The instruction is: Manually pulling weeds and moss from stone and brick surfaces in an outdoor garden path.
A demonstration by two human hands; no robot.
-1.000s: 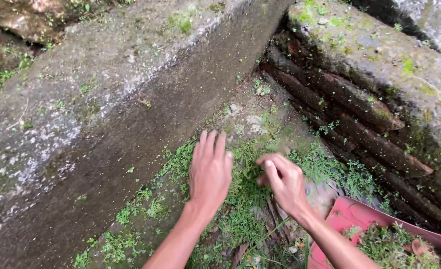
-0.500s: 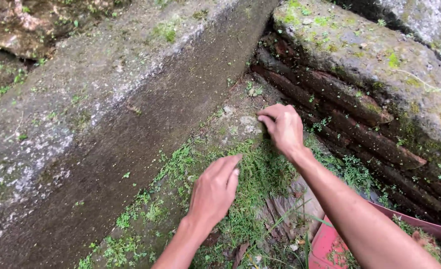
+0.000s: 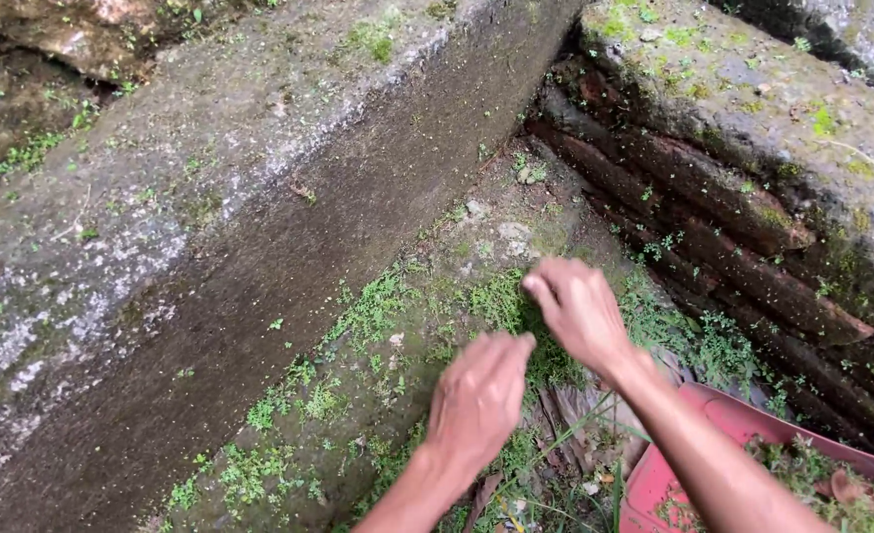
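Fingers of both hands, left hand (image 3: 478, 400) and right hand (image 3: 577, 311), curl down into the weeds (image 3: 516, 301) on the ground between concrete curb (image 3: 259, 227) and brick wall (image 3: 714, 217); grip cannot be confirmed.

2 bare forearms, sleeveless, no gloves, rings or watch.

Grey concrete curb (image 3: 259, 197) running up the left side — speckled, damp, mossy brick wall (image 3: 714, 217) at right under a stone cap (image 3: 753, 89), red dustpan (image 3: 723, 434) bottom right — plant scraps inside
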